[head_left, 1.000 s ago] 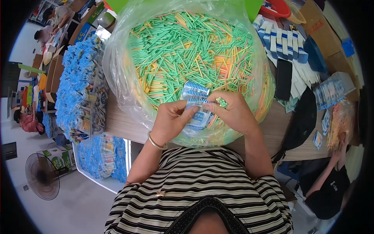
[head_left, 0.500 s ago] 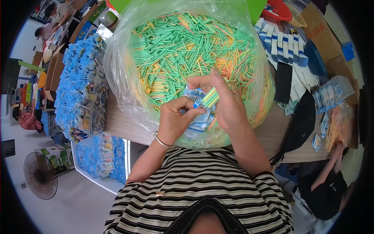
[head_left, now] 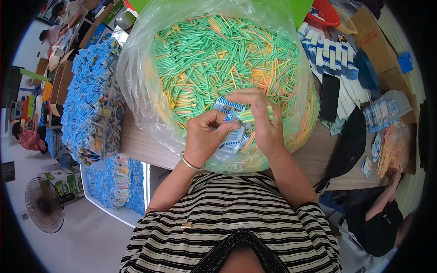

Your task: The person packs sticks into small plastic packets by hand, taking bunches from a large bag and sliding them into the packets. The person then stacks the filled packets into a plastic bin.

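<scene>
My left hand (head_left: 202, 139) pinches the edge of a small blue-and-white printed plastic packet (head_left: 235, 139) between thumb and fingers. Closed around a small bundle of green and yellow thin sticks (head_left: 248, 116), my right hand (head_left: 268, 123) is just to the right of it. The bundle's left end meets the packet's upper edge; whether it is inside, I cannot tell. Another blue-striped packet (head_left: 225, 104) lies behind my fingers. Both hands are over the near side of a large clear plastic bag (head_left: 136, 73) full of loose green, yellow and pink sticks (head_left: 214, 59).
Blue packets are piled high (head_left: 91, 100) on the left, with more in a white bin (head_left: 116, 184) below. On the right are a phone (head_left: 329, 97), a black pouch (head_left: 348, 150), stacked blue-and-white packaging (head_left: 334, 57) and a red basket (head_left: 325, 13). A co-worker's arm (head_left: 384, 198) reaches in at lower right.
My right hand has tipped its bundle flatter, and its raised fingers have come down and curled in. My left hand keeps its pinch on the packet almost in place.
</scene>
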Demonstrator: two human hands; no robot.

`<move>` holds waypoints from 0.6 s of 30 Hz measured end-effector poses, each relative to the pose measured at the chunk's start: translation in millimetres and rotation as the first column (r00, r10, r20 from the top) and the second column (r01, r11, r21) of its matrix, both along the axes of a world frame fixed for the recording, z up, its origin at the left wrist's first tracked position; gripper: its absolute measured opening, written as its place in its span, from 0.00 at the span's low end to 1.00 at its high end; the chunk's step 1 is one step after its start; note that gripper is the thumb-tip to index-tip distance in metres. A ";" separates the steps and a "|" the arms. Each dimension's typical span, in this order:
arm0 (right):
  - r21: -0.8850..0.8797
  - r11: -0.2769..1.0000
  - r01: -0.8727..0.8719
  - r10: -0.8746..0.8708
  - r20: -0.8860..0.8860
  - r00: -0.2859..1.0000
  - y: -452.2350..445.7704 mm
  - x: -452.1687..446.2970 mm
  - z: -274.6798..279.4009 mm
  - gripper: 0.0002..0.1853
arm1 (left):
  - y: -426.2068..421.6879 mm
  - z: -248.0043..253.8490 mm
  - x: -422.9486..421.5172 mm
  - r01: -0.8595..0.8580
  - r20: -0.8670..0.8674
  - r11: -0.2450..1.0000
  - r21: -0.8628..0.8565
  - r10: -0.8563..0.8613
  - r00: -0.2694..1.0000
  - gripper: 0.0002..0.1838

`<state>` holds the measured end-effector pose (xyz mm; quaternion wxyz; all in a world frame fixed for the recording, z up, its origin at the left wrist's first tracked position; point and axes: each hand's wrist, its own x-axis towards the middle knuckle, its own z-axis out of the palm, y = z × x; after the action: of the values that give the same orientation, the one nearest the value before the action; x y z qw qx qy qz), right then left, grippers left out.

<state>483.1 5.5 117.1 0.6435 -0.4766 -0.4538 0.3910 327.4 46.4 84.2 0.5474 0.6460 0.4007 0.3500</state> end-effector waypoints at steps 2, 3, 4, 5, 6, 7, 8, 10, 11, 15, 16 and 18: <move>0.115 0.993 0.017 -0.030 0.115 0.993 -0.6 1.2 3.0 0.31 | -0.6 0.2 -0.2 0.015 0.009 1.000 -0.006 -0.015 1.000 0.07; -0.002 1.000 -0.018 0.018 0.024 1.000 -0.8 2.1 4.3 0.31 | -1.4 0.2 -0.1 0.025 0.013 1.000 -0.010 -0.025 1.000 0.07; -0.115 0.991 -0.063 0.055 -0.072 0.996 -0.6 3.5 5.5 0.31 | -2.1 0.5 0.7 0.026 0.014 1.000 -0.011 -0.026 1.000 0.07; -0.220 0.969 -0.117 0.080 -0.170 0.982 -0.1 4.8 6.2 0.31 | -2.5 1.2 1.6 0.032 0.022 0.999 0.022 -0.033 0.999 0.07; -0.219 0.969 -0.116 0.080 -0.169 0.982 0.5 5.8 4.5 0.31 | -2.9 2.3 2.3 0.038 0.030 0.998 0.053 -0.040 0.999 0.07; -0.240 0.962 -0.130 0.090 -0.171 0.981 1.5 6.8 0.5 0.30 | -3.2 3.4 2.6 0.043 0.037 0.995 0.086 -0.046 0.998 0.07; -0.261 0.955 -0.144 0.101 -0.172 0.980 2.3 7.6 -3.6 0.29 | -3.4 5.1 2.4 0.043 0.038 0.995 0.087 -0.046 0.998 0.07; -0.282 0.947 -0.157 0.111 -0.173 0.979 2.4 7.6 -4.6 0.28 | -4.4 9.3 1.6 0.061 0.019 0.998 0.025 -0.061 0.998 0.06; -0.198 0.969 -0.146 0.142 -0.034 0.989 2.1 6.5 -3.3 0.27 | -4.9 10.3 1.2 0.068 0.010 0.998 -0.007 -0.068 0.998 0.06; -0.114 0.978 -0.175 0.194 0.189 0.963 1.4 8.5 -3.0 0.23 | -5.8 11.8 1.0 0.098 -0.083 0.990 0.097 -0.090 0.992 0.06; -0.203 0.959 -0.196 0.224 0.125 0.966 1.4 11.3 -2.8 0.23 | -6.6 11.9 2.1 0.097 -0.081 0.990 0.101 -0.089 0.993 0.06; -0.285 0.932 -0.224 0.252 0.063 0.966 1.4 16.5 -0.9 0.23 | -9.2 9.9 5.8 0.039 0.027 0.993 0.110 -0.042 0.999 0.08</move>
<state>499.6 6.9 116.2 0.4954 -0.5217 -0.4806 0.5013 333.3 37.2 94.0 0.5238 0.6780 0.3596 0.3697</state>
